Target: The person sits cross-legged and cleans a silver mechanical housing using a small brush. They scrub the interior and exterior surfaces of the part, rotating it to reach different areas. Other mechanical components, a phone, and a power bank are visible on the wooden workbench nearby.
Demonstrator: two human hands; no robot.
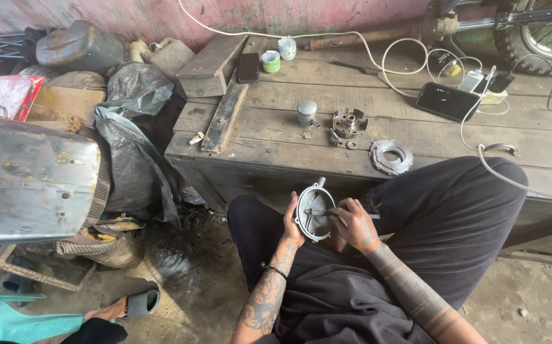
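head view: round metal cover [314, 213] gripped between left fingers [290, 220], right fingers [346, 213] pinched inside it

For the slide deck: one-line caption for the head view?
Left hand steadies a round metal housing while the right hand works inside it with a thin tool, beside a wooden bench.

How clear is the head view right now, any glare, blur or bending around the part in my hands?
Head view: soft, even daylight, no hard shadows. Mild sheen on the round metal cover held by the left hand, with the right hand working inside it; both sharp. Glare on the phone. Wide-angle bending curves the bench edges.
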